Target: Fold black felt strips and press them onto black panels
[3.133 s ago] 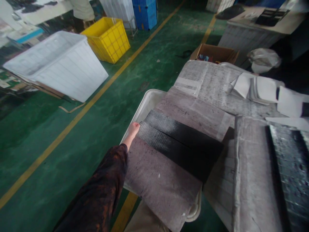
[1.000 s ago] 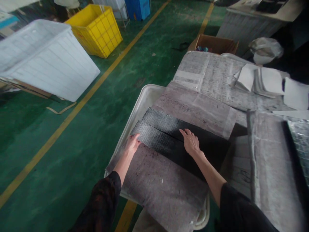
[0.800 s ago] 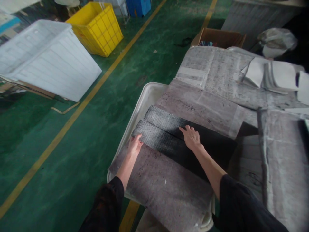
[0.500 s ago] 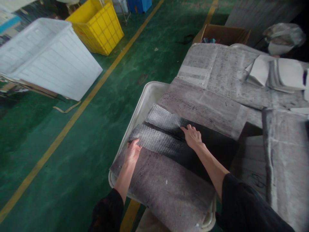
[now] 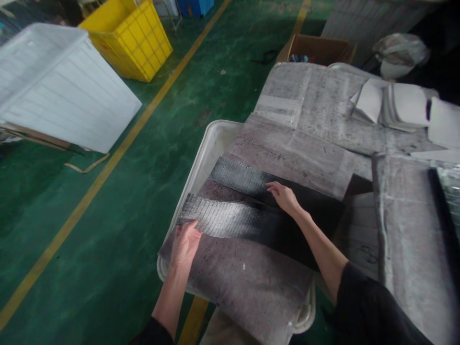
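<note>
Two dark strips of sheet material, with fine grid-like lines on their shiny left parts, lie side by side on a worn, stained cardboard sheet [image 5: 244,278]. My left hand [image 5: 186,239] pinches the near strip [image 5: 219,218] at its left end, by the edge closest to me. That end looks slightly raised and catches the light. Over the far strip [image 5: 239,178] is my right hand [image 5: 283,195], its fingers stretched out to the left and the fingertips at the strip's surface. A narrow wedge of cardboard shows between the strips at their left ends.
Beneath the cardboard is a white plastic bin [image 5: 212,139]. White sheets [image 5: 406,105] lie on more cardboard at the back right, near an open carton [image 5: 318,50]. A white tub [image 5: 72,86] and a yellow crate [image 5: 136,43] stand across the green floor.
The near strip's left end has moved toward me with my left hand, widening the gap between the strips. My right hand stays over the far strip. The view has shifted slightly.
</note>
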Demonstrator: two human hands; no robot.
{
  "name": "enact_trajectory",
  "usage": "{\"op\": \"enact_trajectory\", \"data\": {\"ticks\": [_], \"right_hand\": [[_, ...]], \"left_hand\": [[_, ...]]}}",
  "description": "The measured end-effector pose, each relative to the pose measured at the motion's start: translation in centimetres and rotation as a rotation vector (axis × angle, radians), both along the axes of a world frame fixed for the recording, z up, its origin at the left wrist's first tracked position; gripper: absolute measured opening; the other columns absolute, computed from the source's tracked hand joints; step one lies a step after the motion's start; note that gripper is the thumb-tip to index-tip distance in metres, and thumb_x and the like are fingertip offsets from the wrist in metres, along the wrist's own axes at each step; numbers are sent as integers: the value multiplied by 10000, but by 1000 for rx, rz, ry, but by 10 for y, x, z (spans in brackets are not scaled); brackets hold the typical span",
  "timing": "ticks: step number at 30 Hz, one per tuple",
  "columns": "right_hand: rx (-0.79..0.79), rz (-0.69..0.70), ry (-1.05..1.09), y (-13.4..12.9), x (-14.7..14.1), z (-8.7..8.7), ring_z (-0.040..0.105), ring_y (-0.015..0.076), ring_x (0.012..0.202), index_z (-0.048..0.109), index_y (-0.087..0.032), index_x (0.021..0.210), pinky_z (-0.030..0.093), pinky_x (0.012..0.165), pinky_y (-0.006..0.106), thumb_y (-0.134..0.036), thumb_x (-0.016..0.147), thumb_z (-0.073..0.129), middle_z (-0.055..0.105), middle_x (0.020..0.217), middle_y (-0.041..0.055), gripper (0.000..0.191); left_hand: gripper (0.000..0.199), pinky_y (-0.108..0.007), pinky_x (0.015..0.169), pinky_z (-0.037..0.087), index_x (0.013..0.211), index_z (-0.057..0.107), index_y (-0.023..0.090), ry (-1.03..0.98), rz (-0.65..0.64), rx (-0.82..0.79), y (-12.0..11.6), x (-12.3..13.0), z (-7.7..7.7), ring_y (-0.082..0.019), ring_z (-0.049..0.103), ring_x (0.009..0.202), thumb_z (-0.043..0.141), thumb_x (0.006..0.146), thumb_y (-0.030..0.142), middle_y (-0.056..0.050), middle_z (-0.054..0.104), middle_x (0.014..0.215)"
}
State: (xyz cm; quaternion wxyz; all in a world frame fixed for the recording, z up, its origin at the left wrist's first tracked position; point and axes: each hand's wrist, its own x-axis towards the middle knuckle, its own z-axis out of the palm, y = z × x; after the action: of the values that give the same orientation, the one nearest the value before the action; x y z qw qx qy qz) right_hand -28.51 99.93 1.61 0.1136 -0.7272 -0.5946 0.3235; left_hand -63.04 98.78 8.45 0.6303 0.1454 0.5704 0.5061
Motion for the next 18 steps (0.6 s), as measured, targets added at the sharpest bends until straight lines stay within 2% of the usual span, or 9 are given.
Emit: {"op": "enact_trajectory", "data": {"ticks": [2, 4, 6, 8, 10, 14, 18], "right_hand": [[28, -7, 108, -11, -1, 1, 628, 184, 1101, 500, -224, 1354, 503, 931, 332, -202, 990, 362, 661, 1208, 78, 390], [26, 41, 212, -22, -5, 3, 635, 191, 1123, 488, -217, 1363, 512, 930, 328, -296, 958, 505, 665, 1230, 82, 413], [-11, 119, 280, -33, -10, 3, 639, 222, 1131, 523, -246, 1343, 517, 937, 345, -339, 797, 740, 675, 1228, 65, 595], [-68, 178, 282, -42, -12, 3, 634, 252, 1141, 578, -270, 1298, 508, 957, 367, -294, 621, 871, 673, 1239, 52, 738], [-134, 196, 229, -49, -11, 2, 624, 286, 1152, 633, -257, 1242, 497, 968, 394, -255, 570, 890, 670, 1240, 67, 720], [-268, 193, 103, -60, 0, 1, 629, 341, 1136, 704, -228, 1139, 493, 946, 416, -276, 603, 863, 705, 1155, 97, 561], [-362, 182, 35, -75, 14, 8, 653, 335, 1103, 696, -242, 1170, 510, 901, 387, -311, 663, 812, 721, 1135, 87, 524]], "left_hand": [[256, -286, 811, 544, 665, 592, 188, -19, 18, 10, -4, -3, 2, -148, 653, 807, 833, 615, 117, 42, 671, 770], [270, -273, 810, 543, 643, 574, 182, -35, 34, 25, -5, -6, 4, -125, 645, 755, 826, 614, 86, 54, 662, 742], [264, -252, 818, 540, 657, 584, 184, -36, 51, 43, -3, -8, 4, -108, 642, 741, 811, 612, 59, 67, 665, 745], [256, -219, 816, 534, 677, 597, 191, -31, 66, 61, 1, -9, 5, -97, 643, 751, 798, 615, 44, 82, 666, 743], [241, -222, 820, 538, 682, 606, 198, -28, 62, 74, 6, -10, 6, -116, 658, 792, 784, 628, 44, 82, 657, 711], [203, -315, 875, 556, 749, 647, 223, -31, 49, 78, 16, -8, 8, -195, 675, 935, 743, 662, 68, 55, 681, 751], [183, -311, 839, 567, 729, 636, 219, -38, 66, 58, 28, -5, 6, -176, 686, 868, 723, 664, 72, 56, 696, 784]]}}
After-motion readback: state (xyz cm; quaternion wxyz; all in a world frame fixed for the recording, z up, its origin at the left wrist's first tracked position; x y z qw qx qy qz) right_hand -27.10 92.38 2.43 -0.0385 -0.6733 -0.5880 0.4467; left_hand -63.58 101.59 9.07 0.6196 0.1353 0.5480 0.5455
